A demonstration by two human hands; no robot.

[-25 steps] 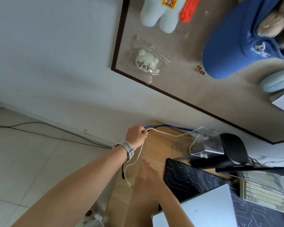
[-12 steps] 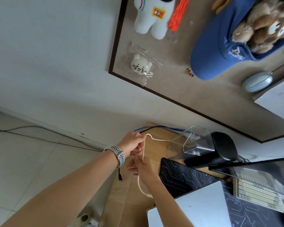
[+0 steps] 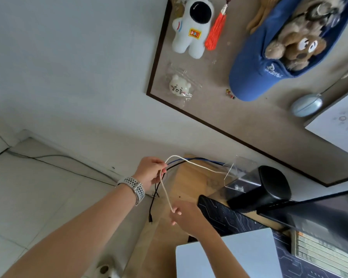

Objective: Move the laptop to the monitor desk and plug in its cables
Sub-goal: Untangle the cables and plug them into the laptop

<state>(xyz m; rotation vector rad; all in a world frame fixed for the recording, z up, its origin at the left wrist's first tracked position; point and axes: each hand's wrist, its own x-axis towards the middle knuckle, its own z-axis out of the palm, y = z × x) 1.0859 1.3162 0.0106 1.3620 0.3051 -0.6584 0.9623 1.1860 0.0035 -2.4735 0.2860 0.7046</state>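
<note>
Three cables gather at the left hand, which is closed around them at the left end of the light wooden desk: one cream-white cable, one blue cable and one thin black cable. The left hand, with a perforated white watch band on its wrist, holds the bundle up off the desk edge, apparently so that a single lead can be separated from the rest. The right hand pinches the cream-white cable lower down, drawing it taut between the two hands; its plug end is hidden inside the fingers, so the connector type cannot be told. The black cable hangs free below the left hand, its small plug dangling above the tiled floor, unheld by the right hand. One closed silver-grey laptop already lies on the desk, partly on the one dark circuit-patterned desk mat, just beside the right forearm and nothing visibly plugged in. One dark monitor stands at the right edge. The likely step is sorting out the white lead to bring it toward the laptop.
</note>
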